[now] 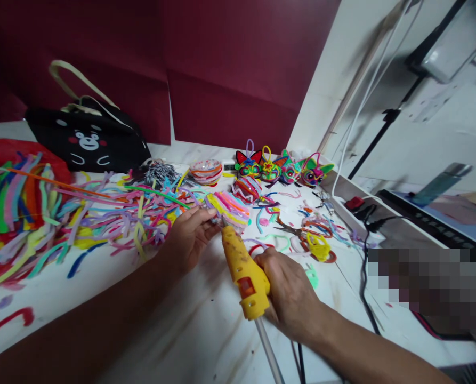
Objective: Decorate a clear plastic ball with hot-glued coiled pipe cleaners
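Observation:
A yellow hot glue gun (pixel 241 266) is gripped in my right hand (pixel 289 290), with a long clear glue stick (pixel 267 344) coming out of its back end. Its nozzle points away from me and meets the near edge of a pipe cleaner craft piece (pixel 230 208) striped in pink, yellow and orange. My left hand (pixel 192 234) pinches that piece at its left edge between thumb and fingers. Whether the nozzle touches it, I cannot tell. Just behind lies a red and pink striped piece (pixel 247 189).
Loose pipe cleaners (pixel 102 213) spread over the left side. Several finished animal-face ornaments (pixel 269 169) stand at the back, near a striped bowl-shaped piece (pixel 206 172). Scissors (pixel 291 229) lie right of centre. A black bag (pixel 89 138) stands back left; a power cable (pixel 363 277) runs along the right.

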Demonstrator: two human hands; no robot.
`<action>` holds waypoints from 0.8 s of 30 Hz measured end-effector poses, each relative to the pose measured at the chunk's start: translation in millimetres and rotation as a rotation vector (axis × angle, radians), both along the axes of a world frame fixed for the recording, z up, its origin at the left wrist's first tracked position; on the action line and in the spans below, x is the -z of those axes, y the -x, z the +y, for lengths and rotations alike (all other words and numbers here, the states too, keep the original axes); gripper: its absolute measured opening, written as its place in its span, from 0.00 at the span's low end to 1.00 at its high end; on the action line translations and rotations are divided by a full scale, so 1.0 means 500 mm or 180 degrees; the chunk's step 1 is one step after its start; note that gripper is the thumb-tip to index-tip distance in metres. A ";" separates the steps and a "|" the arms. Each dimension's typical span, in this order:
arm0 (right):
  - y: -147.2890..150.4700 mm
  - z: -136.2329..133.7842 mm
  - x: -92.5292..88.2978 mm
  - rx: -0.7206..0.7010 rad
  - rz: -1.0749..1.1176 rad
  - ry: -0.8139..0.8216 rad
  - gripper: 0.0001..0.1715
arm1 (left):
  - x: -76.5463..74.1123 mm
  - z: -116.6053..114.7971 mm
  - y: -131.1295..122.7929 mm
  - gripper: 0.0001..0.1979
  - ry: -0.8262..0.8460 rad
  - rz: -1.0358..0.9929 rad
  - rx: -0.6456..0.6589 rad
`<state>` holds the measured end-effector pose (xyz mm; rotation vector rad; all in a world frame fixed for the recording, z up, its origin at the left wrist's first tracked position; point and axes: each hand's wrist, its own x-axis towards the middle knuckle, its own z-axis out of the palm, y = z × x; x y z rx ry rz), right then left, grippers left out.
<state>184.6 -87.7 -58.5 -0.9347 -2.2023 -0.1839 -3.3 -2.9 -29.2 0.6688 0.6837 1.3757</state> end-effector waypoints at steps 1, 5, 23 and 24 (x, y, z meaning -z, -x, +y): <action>0.000 0.000 0.000 -0.0004 0.0007 0.0009 0.10 | -0.001 -0.002 -0.001 0.09 0.0023 0.0020 0.0031; -0.001 0.000 0.001 0.0022 -0.0004 0.0026 0.09 | -0.004 -0.003 -0.001 0.09 0.0054 0.0041 0.0066; 0.000 -0.005 -0.006 0.0077 -0.0066 0.0169 0.10 | -0.043 0.018 0.020 0.09 0.0212 -0.0404 -0.0720; 0.001 -0.007 -0.007 0.0106 -0.0155 0.0265 0.10 | -0.048 0.019 0.022 0.10 0.0214 -0.0432 -0.0808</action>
